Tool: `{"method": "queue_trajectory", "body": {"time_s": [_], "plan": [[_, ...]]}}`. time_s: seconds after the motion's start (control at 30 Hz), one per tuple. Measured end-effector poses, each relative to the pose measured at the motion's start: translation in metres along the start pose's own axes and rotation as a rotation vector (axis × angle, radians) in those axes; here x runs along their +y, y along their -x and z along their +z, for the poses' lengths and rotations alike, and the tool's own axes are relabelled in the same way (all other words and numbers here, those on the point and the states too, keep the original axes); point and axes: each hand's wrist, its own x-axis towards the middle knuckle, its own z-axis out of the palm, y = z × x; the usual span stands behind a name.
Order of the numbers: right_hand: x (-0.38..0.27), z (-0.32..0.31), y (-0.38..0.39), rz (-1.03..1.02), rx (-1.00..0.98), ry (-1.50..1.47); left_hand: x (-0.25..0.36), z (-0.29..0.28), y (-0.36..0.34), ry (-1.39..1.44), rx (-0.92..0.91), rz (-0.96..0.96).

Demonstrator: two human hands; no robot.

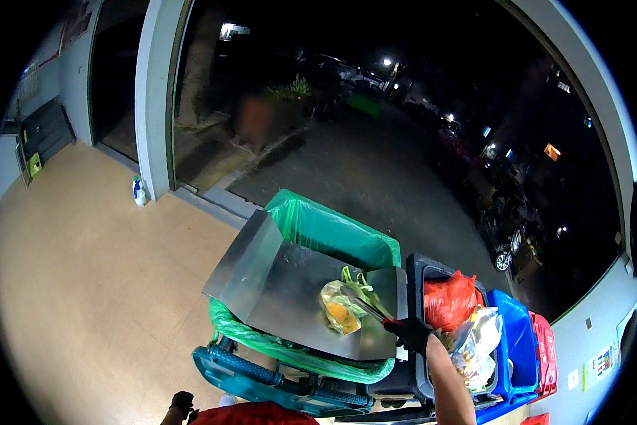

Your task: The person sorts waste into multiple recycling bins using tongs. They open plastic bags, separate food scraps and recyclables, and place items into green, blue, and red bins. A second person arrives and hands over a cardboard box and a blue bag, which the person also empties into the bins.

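Observation:
My right hand [412,334], in a black glove, is closed round the red-ended handle of metal tongs [361,303]. The tips of the tongs reach a clear, yellowish plastic bag [342,318] with something orange inside; whether they pinch it I cannot tell. Green leafy scraps [359,280] touch that bag. Both lie on a metal tray [267,301] with raised sides, set across a bin lined with a green bag [333,225]. Low at the left, my left hand [182,402] in a dark glove hangs apart from the bin, its fingers too dark to make out.
Right of the tray stands a dark bin [415,273] holding a red bag [451,301] and clear bags of waste [476,347]. Beyond it are a blue bin [518,333] and a red bin [545,354]. A teal cart frame [262,382] is nearest me. A bottle [138,191] stands by the doorway.

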Motion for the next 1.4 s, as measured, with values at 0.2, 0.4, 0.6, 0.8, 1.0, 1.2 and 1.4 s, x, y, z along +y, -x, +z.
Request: {"method": "queue_trajectory", "body": {"time_s": [0.2, 0.4, 0.6, 0.8, 1.0, 1.2, 1.4], "plan": [[-0.006, 0.017, 0.004, 0.001, -0.119, 0.051, -0.014, 0.009, 0.011, -0.326, 0.002, -0.086], [-0.026, -0.006, 0.032, -0.031, -0.156, 0.131, -0.032, -0.003, 0.014, -1.242, -0.097, 0.311], [-0.003, -0.014, 0.024, -0.162, -0.167, 0.524, -0.007, -0.006, 0.029, -0.207, -0.02, 0.172], [0.009, 0.035, -0.01, -0.307, 0.194, 0.769, 0.028, 0.004, 0.025, -0.255, -0.027, 0.065], [-0.005, 0.031, -0.034, -0.308, 0.318, 0.773, 0.028, 0.015, 0.015, 0.372, 0.154, -0.271], [0.004, 0.021, -0.118, -0.25, 0.449, 0.715, 0.045, 0.009, 0.021, 0.024, 0.044, -0.196], [-0.013, 0.047, -0.196, -0.465, 0.801, 0.662, 0.128, 0.017, -0.015, -0.203, -0.034, -0.131]]}}
